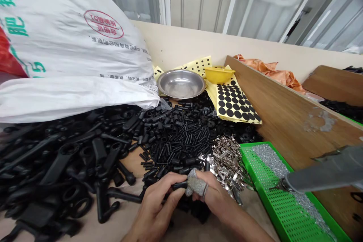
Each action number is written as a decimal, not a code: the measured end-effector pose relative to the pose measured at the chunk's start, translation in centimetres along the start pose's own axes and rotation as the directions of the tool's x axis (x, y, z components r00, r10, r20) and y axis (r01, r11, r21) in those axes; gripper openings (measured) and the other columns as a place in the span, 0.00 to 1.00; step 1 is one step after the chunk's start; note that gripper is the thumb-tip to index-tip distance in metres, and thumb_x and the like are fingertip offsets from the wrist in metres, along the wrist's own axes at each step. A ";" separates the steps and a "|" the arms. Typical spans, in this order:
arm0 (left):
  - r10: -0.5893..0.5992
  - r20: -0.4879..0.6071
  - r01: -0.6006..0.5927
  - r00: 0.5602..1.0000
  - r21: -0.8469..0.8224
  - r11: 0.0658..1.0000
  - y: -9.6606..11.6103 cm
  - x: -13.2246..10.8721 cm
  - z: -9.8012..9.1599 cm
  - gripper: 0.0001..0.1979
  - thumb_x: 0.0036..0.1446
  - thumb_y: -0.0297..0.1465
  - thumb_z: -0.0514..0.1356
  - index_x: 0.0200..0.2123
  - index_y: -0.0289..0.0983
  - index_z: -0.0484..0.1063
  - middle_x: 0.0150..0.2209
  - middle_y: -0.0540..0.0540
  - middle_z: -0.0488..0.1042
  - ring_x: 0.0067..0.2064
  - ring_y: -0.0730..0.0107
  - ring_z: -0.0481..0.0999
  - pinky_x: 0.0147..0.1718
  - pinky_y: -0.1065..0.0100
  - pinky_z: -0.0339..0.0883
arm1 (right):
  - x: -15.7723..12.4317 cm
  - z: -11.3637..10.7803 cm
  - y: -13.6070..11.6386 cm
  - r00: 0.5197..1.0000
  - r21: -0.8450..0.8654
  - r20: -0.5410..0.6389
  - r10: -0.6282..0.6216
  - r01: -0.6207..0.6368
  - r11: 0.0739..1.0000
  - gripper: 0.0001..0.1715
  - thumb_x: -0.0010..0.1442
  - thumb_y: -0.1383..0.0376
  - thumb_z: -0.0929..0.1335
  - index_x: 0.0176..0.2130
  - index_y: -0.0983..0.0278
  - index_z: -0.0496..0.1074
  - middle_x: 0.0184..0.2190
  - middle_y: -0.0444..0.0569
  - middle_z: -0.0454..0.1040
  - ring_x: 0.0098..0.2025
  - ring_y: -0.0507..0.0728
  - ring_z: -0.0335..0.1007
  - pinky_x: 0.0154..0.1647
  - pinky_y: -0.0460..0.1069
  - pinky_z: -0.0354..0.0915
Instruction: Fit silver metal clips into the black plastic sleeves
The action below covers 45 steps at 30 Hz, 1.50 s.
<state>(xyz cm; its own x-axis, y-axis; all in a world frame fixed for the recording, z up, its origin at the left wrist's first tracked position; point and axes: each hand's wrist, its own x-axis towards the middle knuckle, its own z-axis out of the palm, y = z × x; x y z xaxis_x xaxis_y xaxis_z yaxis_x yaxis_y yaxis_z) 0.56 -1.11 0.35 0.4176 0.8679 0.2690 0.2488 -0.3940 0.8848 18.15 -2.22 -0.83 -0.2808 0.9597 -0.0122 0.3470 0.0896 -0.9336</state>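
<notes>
My left hand (159, 202) is closed around a short black cylindrical plastic part (180, 185), its thumb and fingers pinching it. My right hand (212, 194) meets it from the right, also closed at the part's other end. Worn grey knit fabric (195, 184) wraps the right hand's thumb or finger and hides that end. Just beyond my hands lie small black ribbed plastic pieces (181, 140) in a heap. Beside them is a pile of small shiny metal clips (228, 159). Larger black plastic handles (102, 155) with ring-shaped ends spread out on the left.
A green perforated tray (275, 200) holds small silvery pieces at right, with a grey power driver (320, 174) above it. Behind are a steel bowl (181, 83), a yellow bowl (218, 75) and a sheet of black round stickers (235, 102). A big white sack (73, 45) stands left; a wooden board (283, 102) rises right.
</notes>
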 end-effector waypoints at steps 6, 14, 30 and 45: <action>0.020 -0.022 -0.019 1.000 0.049 0.999 0.4 0.3 -0.6 0.10 0.57 0.29 0.55 0.41 0.42 0.74 0.36 0.48 0.78 0.37 0.66 0.76 0.36 0.73 0.69 | -0.3 0.1 -0.4 1.000 0.049 -0.019 -0.014 0.015 0.999 0.15 0.61 0.66 0.55 0.25 0.63 0.60 0.22 0.41 0.62 0.25 0.50 0.58 0.25 0.44 0.54; -0.241 0.069 0.243 0.968 -0.017 0.970 -1.1 0.5 -0.2 0.09 0.54 0.34 0.58 0.36 0.40 0.76 0.23 0.52 0.78 0.23 0.69 0.74 0.21 0.76 0.69 | -0.4 -1.0 -1.2 0.954 -0.525 0.087 -0.286 0.288 0.801 0.08 0.55 0.69 0.57 0.25 0.60 0.51 0.26 0.44 0.61 0.29 0.53 0.57 0.31 0.47 0.54; 0.182 -0.067 -0.170 0.981 0.161 0.972 -0.3 0.1 0.8 0.10 0.55 0.23 0.57 0.40 0.41 0.72 0.36 0.48 0.77 0.38 0.68 0.77 0.38 0.74 0.68 | -1.2 -0.7 -0.7 0.966 -0.437 -0.033 -0.257 0.217 0.873 0.11 0.60 0.68 0.54 0.26 0.61 0.54 0.24 0.44 0.63 0.26 0.53 0.58 0.28 0.47 0.53; 0.180 -0.018 -0.174 0.984 0.171 0.970 0.3 0.3 1.1 0.07 0.58 0.25 0.55 0.39 0.39 0.70 0.34 0.47 0.77 0.35 0.68 0.76 0.35 0.72 0.70 | -1.1 -1.4 -0.6 0.963 -0.421 -0.004 -0.270 0.243 0.874 0.10 0.59 0.68 0.54 0.27 0.61 0.57 0.25 0.46 0.65 0.28 0.54 0.59 0.29 0.48 0.55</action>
<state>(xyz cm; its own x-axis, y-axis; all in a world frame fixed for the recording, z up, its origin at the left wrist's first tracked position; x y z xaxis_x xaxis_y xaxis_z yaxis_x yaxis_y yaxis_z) 1.69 -1.29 0.31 0.4399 0.7883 0.4303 0.3180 -0.5848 0.7463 19.47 -2.97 0.26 -0.3609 0.9008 0.2416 0.6119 0.4242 -0.6676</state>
